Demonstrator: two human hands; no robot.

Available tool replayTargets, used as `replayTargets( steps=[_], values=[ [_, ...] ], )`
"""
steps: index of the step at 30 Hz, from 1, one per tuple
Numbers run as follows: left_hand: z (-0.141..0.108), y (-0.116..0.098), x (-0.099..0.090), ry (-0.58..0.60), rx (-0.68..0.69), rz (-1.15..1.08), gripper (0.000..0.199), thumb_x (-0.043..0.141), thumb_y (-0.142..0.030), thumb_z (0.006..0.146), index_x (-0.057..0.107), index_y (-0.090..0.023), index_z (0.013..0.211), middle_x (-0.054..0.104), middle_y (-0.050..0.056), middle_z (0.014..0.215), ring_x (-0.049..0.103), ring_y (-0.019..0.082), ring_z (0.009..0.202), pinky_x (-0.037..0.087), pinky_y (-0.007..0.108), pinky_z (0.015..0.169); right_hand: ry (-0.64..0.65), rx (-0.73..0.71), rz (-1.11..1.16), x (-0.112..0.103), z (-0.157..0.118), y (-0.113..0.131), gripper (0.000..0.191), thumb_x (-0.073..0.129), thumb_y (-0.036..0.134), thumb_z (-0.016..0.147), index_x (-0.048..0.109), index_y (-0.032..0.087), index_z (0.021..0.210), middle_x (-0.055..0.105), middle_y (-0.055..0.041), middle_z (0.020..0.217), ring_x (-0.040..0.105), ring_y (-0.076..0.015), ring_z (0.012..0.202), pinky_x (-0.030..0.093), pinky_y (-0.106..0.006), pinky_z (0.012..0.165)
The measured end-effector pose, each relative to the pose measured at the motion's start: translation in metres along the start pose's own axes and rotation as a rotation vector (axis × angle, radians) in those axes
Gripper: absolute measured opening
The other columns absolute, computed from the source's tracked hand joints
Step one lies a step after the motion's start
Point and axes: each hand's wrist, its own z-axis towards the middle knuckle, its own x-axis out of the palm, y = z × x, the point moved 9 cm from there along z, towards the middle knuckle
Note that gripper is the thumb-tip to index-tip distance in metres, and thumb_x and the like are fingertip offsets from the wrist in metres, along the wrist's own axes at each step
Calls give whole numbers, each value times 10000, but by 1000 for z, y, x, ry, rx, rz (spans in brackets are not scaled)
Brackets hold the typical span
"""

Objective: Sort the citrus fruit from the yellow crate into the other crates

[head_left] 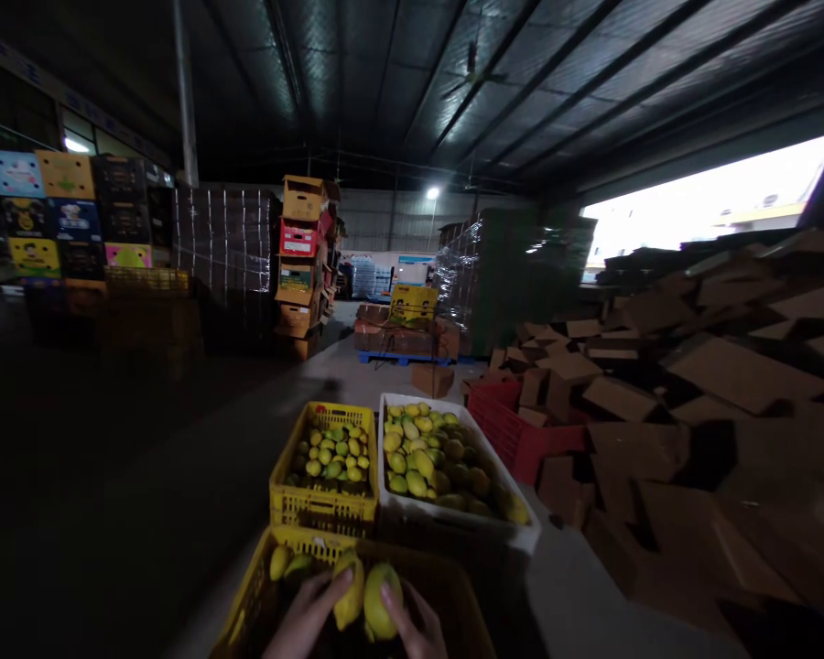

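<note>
My left hand [310, 615] is closed around a yellow lemon [349, 595], its thumb lying along the fruit. Beside it my right hand [416, 624] grips a greener lemon [383, 601] with the thumb on its near side. Both fruits are held upright, close together, over the nearest yellow crate [247, 586]. Inside that crate, at its far left corner, a few more lemons [281, 560] show; deep shadow hides much of the rest. Beyond it stand a smaller yellow crate [324, 510] of lemons and a white bin [522, 534] filled with yellow and green lemons.
A red crate [498, 426] stands right of the white bin, against a large heap of flattened and broken cardboard boxes [659, 458]. Further back are a tall stack of cartons [295, 316], a blue pallet [402, 357] bearing boxes, and wrapped pallet loads [230, 265].
</note>
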Motion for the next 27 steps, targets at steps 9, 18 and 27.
replayTargets(
  steps=[9, 18, 27],
  values=[
    [0, 12, 13, 83, -37, 20, 771, 659, -768, 519, 707, -126, 944, 673, 72, 762, 623, 193, 709, 469, 268, 618, 49, 106, -61, -6, 0, -11, 591, 721, 641, 564, 726, 126, 853, 708, -91, 714, 609, -205, 558, 468, -284, 485],
    [-4, 22, -2, -27, -57, 12, 741, 705, -712, 521, 706, -147, 999, 706, 95, 997, 628, 275, 970, 485, 340, 819, 98, 76, -58, 3, -11, 11, 472, 752, 565, 572, 744, 163, 819, 732, -96, 841, 658, -301, 867, 518, -354, 789],
    [-7, 15, 20, 134, 34, -36, 613, 744, -623, 566, 737, -123, 920, 714, 100, 959, 602, 306, 983, 441, 405, 939, 106, 196, -41, -8, -11, -15, 491, 804, 528, 511, 738, 167, 838, 735, -91, 897, 656, -327, 945, 518, -384, 823]
  ],
)
